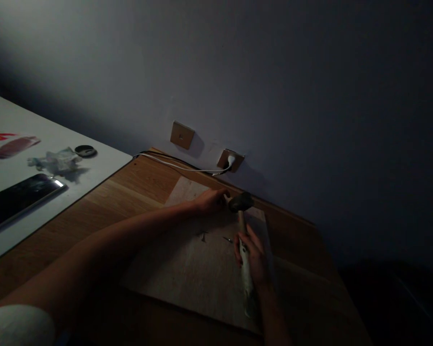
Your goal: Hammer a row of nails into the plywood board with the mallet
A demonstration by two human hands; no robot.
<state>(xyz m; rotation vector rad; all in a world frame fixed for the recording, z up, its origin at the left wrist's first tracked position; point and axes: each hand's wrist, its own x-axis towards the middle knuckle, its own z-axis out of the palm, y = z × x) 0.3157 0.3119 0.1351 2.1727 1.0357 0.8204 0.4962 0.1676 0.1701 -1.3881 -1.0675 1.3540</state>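
Note:
A pale wooden board [187, 269] lies on the wooden floor by the wall. My right hand [251, 257] grips the light handle of a hammer [241, 203], whose dark head sits near the board's far edge. My left hand [212, 200] reaches across the board with its fingers pinched together right beside the hammer head; what they hold is too small and dark to make out. A couple of small nails [203, 235] lie on the board between my hands.
A white cable [180, 167] runs along the wall to a socket [231, 159]; a second wall plate [182, 134] is beside it. On the white surface at left lie a dark phone [19, 197], crumpled plastic [57, 161], a round lid [85, 151] and a red-printed packet [7, 143].

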